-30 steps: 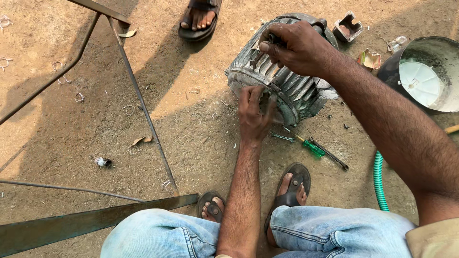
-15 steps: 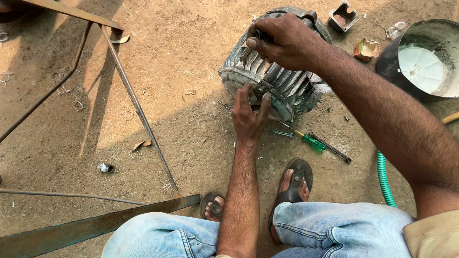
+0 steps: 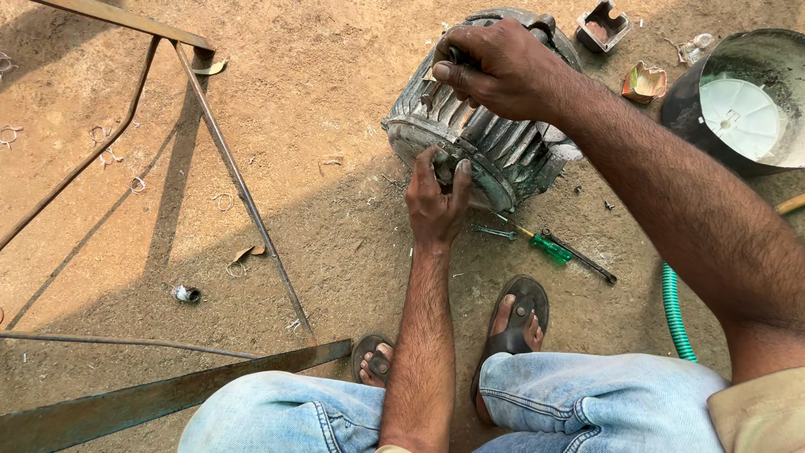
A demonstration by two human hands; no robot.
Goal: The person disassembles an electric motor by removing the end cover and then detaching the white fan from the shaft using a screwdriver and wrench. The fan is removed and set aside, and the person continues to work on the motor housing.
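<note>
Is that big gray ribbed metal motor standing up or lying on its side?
Lying on its side. The grey ribbed metal motor rests on the dirt ground with its round end face sideways, towards the left hand.
</note>
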